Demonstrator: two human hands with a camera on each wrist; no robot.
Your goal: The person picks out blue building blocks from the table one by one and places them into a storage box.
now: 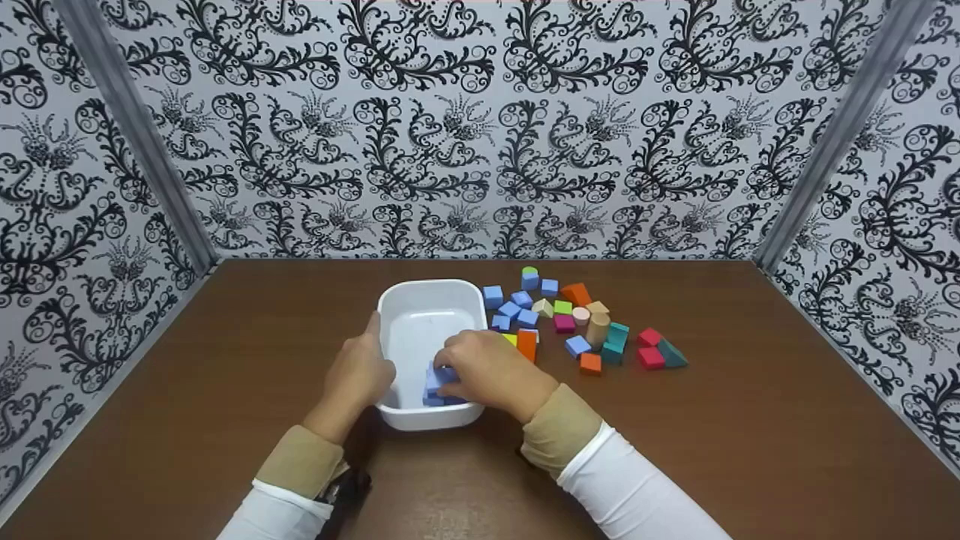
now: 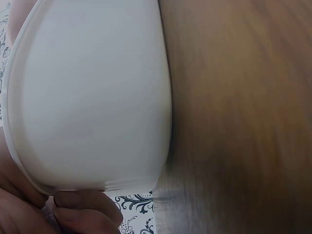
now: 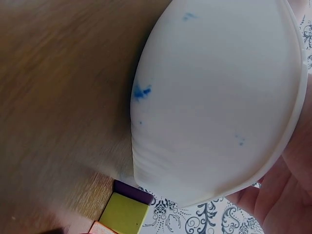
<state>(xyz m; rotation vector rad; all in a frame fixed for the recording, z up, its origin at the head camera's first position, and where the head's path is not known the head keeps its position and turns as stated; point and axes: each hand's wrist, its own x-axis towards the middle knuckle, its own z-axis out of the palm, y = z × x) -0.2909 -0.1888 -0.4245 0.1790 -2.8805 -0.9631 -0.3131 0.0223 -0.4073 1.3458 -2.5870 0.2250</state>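
A white plastic tub [image 1: 431, 421] stands on the table in front of the person. My left hand [image 1: 360, 371] grips its left rim, thumb on the inner side; in the left wrist view curled fingers [image 2: 85, 214] press against the tub's outer wall [image 2: 97, 97]. Reaching over the right rim, my right hand [image 1: 491, 366] pinches a light blue block [image 1: 441, 382] low in the tub's near right corner. More blue blocks [image 1: 433, 400] lie just under it, partly hidden by the fingers. In the right wrist view the tub wall [image 3: 219, 83] hides the fingertips and the block.
Right of the tub lie loose blocks: several blue ones [image 1: 527, 318], a tan cylinder [image 1: 598, 330], orange [image 1: 591, 364], teal [image 1: 617, 334] and magenta [image 1: 564, 323] pieces. Red blocks [image 1: 651, 358] and a dark teal triangle [image 1: 671, 354] lie farthest right. Patterned walls [image 1: 480, 150] enclose the table.
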